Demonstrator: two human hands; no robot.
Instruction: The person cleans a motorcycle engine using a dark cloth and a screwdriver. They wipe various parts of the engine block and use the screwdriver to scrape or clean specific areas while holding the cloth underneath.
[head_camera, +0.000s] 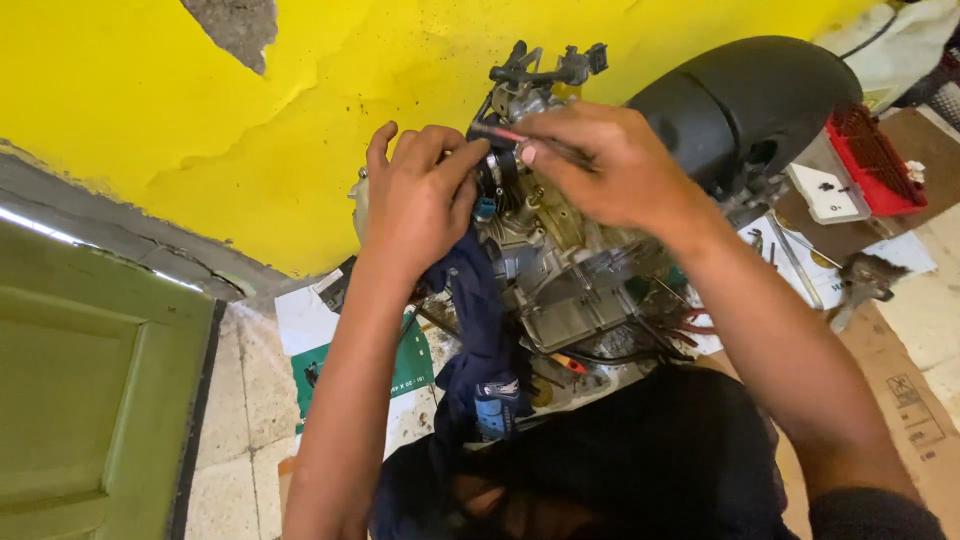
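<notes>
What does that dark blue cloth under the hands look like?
The dark blue cloth looks soft and crumpled. It hangs down the front of the grey metal engine, from just under the left hand, whose palm seems to rest on its top. Its lower end bunches near a small blue patch, above a black rounded mass.

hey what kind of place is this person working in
Probably a small repair workshop, working at floor level. Both hands, the left hand and the right hand, work on a bare engine; loose tools lie on flattened cardboard by a chipped yellow wall.
</notes>
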